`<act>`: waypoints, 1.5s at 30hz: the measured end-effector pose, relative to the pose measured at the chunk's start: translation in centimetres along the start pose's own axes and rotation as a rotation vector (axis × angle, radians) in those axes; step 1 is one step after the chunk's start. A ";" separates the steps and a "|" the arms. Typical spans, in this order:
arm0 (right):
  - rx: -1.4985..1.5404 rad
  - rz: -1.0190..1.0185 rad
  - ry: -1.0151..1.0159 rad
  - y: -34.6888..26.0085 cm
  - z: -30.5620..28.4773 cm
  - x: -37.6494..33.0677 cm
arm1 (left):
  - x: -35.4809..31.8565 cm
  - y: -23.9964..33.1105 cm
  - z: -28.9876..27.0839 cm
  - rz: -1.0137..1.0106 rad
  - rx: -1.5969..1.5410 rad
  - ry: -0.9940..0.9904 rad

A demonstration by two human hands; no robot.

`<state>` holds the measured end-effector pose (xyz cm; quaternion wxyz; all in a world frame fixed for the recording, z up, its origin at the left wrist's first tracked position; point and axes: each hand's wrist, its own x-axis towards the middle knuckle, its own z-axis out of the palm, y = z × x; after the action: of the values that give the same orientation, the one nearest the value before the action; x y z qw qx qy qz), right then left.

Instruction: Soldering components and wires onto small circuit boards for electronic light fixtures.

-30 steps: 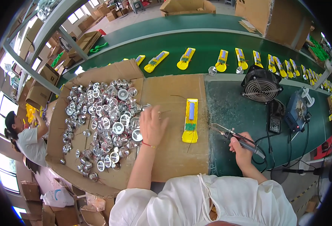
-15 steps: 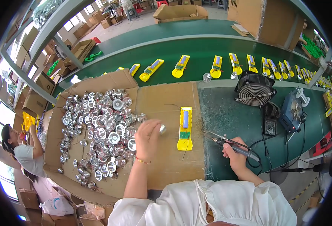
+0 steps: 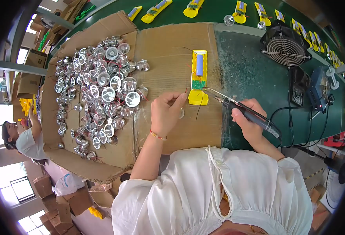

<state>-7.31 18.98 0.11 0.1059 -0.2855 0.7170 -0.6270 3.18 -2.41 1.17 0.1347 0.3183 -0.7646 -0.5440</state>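
Note:
A yellow flashlight housing (image 3: 198, 98) lies on the cardboard in front of me, with a blue-purple battery cell (image 3: 200, 65), a small green circuit board (image 3: 198, 85) and loose dark wires. My right hand (image 3: 250, 117) is closed round a soldering iron (image 3: 247, 115); its bent tip reaches the right side of the board. Just left of the housing, my left hand (image 3: 167, 111) pinches a small silver lamp reflector (image 3: 181, 113), mostly hidden behind the fingers. A thin reddish wire stands up at its fingertips, close to the board.
At the left, an open cardboard box (image 3: 90, 168) holds many silver reflectors (image 3: 108, 94). A black fan (image 3: 286, 49), a soldering station (image 3: 317, 88) and cables stand at right. More yellow housings (image 3: 194, 8) line the green belt behind. Another person (image 3: 27, 137) works at far left.
The view has tipped downward. My left hand has carried the reflector rightward to the housing's side. The soldering iron's tip has come from the right up to the circuit board.

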 end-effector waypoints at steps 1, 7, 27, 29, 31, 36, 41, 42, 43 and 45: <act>0.008 0.024 0.002 -0.2 0.1 0.0 | -0.1 -0.2 0.2 -0.004 0.002 -0.011; 0.029 0.051 0.047 -0.1 0.5 0.2 | 0.2 -0.2 0.9 0.034 0.054 -0.027; 0.265 0.261 0.064 -0.1 1.6 1.6 | 1.3 -0.1 2.1 0.171 0.180 -0.013; 0.319 0.260 0.112 -0.5 1.7 1.8 | 1.3 -0.2 1.9 0.169 0.167 -0.015; 0.300 0.268 0.096 -0.5 1.3 1.6 | 1.2 -0.2 1.9 0.163 0.155 -0.012; 0.305 0.282 0.098 -0.5 0.7 1.2 | 1.4 -0.3 2.0 0.187 0.154 -0.019; 0.285 0.283 0.086 -0.5 0.5 1.0 | 1.4 0.1 1.6 0.141 0.167 -0.065; 0.278 0.277 0.077 -0.4 0.5 0.9 | 1.4 0.2 1.5 0.140 0.181 -0.099; 0.278 0.279 0.078 -0.4 0.6 0.9 | 1.5 0.2 1.5 0.139 0.181 -0.101; 0.258 0.270 0.081 -0.4 0.7 0.8 | 1.5 0.2 1.5 0.185 0.225 -0.108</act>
<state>-7.46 17.89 0.54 0.1958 -0.1454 0.6662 -0.7048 1.20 -2.21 0.59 0.1066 0.2296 -0.8530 -0.4564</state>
